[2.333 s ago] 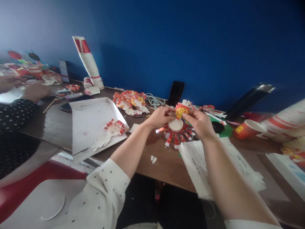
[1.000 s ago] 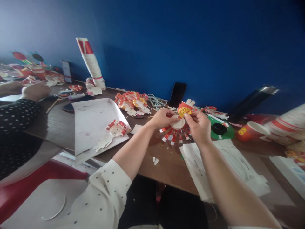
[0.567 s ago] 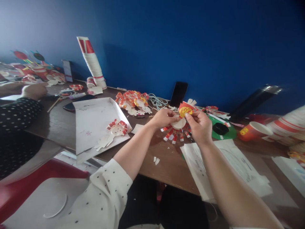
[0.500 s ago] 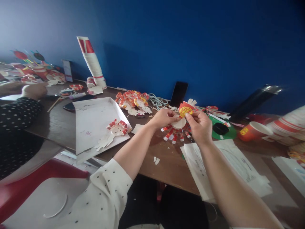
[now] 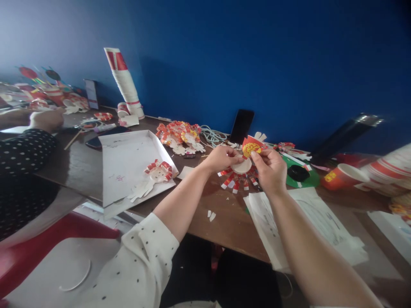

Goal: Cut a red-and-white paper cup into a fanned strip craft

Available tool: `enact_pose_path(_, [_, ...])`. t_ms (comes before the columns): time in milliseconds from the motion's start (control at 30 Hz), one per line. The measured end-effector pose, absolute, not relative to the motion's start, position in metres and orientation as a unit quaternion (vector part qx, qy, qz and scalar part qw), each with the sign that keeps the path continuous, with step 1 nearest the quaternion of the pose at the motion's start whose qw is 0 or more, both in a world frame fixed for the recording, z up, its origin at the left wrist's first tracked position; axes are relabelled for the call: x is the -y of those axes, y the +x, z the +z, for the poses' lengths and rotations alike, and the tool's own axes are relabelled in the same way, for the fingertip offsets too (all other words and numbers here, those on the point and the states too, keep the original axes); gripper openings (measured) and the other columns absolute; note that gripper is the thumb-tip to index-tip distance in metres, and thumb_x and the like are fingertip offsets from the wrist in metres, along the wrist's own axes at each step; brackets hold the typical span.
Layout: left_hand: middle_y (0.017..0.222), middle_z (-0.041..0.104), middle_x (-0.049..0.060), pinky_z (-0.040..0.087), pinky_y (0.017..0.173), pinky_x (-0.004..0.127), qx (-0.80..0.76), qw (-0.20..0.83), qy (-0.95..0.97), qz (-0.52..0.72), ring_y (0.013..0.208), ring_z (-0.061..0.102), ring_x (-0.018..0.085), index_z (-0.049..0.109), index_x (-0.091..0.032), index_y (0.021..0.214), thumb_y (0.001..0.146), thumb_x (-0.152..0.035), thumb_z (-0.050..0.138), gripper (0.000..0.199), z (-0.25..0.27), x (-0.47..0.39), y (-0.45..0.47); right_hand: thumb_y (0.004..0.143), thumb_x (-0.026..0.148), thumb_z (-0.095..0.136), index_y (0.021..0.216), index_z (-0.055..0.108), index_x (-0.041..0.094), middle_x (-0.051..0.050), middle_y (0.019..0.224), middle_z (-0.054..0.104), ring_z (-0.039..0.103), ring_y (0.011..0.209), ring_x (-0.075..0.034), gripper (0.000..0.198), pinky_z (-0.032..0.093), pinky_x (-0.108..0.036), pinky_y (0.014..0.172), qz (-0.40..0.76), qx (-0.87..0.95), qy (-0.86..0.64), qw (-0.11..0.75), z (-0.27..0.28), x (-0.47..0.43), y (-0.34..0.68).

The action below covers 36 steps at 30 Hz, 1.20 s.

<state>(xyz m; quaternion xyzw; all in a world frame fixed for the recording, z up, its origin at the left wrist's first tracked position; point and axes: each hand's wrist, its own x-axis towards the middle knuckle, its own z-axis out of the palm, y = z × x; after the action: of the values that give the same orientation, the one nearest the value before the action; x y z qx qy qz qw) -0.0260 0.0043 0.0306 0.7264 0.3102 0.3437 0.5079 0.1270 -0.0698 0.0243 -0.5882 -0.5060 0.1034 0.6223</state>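
Observation:
Between my two hands is a paper cup (image 5: 241,167) cut into strips that fan out around its round pale base; the strips are red with white ends. My left hand (image 5: 222,159) pinches its left side. At its upper right, my right hand (image 5: 270,167) has thumb and fingers closed on a red strip piece (image 5: 251,146) with a yellow pattern. Whether that piece is part of the cup cannot be made out. Two small white paper scraps (image 5: 211,215) lie on the brown table (image 5: 195,209) below.
A pile of red-and-white cut cups (image 5: 180,134) and a phone (image 5: 242,126) stand by the blue wall. White box lid (image 5: 120,171) at left, paper sheets (image 5: 316,222) at right, orange cup (image 5: 343,176), tall cup stack (image 5: 125,85). Another person's hand (image 5: 48,119) works far left.
Almost nothing differs. My hands stay on the cut cup, and the view has shifted very slightly.

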Motion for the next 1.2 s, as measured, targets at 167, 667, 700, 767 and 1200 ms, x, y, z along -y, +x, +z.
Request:
enact_pose_path(167, [0.082,0.067,0.004,0.045,0.07,0.028,-0.308,0.501,0.733,0.342,0.073,0.059,0.015,0.067,-0.015,0.071,0.065,-0.045,0.073,0.031,0.03,-0.005,-0.026,0.075,0.045,0.069,0.078,0.058,0.021,0.0,0.065,0.065,0.06,0.059,-0.016,0.027,0.05,-0.031,0.058,0.097,0.507,-0.598,0.613,0.027,0.072,0.126])
enact_pose_path(667, [0.083,0.066,0.003,0.046,0.072,0.028,-0.3,0.552,0.687,0.365,0.071,0.057,0.012,0.07,-0.014,0.08,0.062,-0.041,0.077,0.033,0.031,-0.003,-0.027,0.074,0.051,0.071,0.082,0.067,0.019,0.0,0.068,0.067,0.061,0.064,-0.016,0.033,0.05,-0.029,0.062,0.177,0.499,-0.59,0.609,0.032,0.076,0.125])
enact_pose_path(700, [0.082,0.066,0.003,0.046,0.072,0.028,-0.301,0.553,0.685,0.367,0.071,0.056,0.012,0.07,-0.014,0.08,0.062,-0.041,0.078,0.034,0.032,-0.003,-0.027,0.074,0.05,0.071,0.08,0.068,0.019,0.0,0.067,0.067,0.061,0.062,-0.015,0.033,0.05,-0.029,0.061,0.188,0.506,-0.597,0.594,0.033,0.077,0.124])
enact_pose_path(767, [0.082,0.066,0.003,0.045,0.072,0.027,-0.295,0.551,0.687,0.37,0.073,0.057,0.012,0.069,-0.013,0.079,0.063,-0.04,0.077,0.033,0.033,-0.002,-0.027,0.072,0.049,0.073,0.077,0.068,0.018,0.0,0.066,0.067,0.06,0.06,-0.015,0.032,0.05,-0.029,0.06,0.201,0.522,-0.602,0.569,0.035,0.078,0.123])
enact_pose_path(1200, [0.086,0.067,0.005,0.046,0.073,0.026,-0.306,0.537,0.696,0.367,0.077,0.059,0.013,0.067,-0.013,0.083,0.072,-0.034,0.071,0.023,0.034,0.0,-0.024,0.072,0.05,0.073,0.073,0.069,0.017,-0.002,0.065,0.068,0.06,0.058,-0.016,0.033,0.05,-0.029,0.058,0.195,0.534,-0.602,0.56,0.031,0.075,0.128])
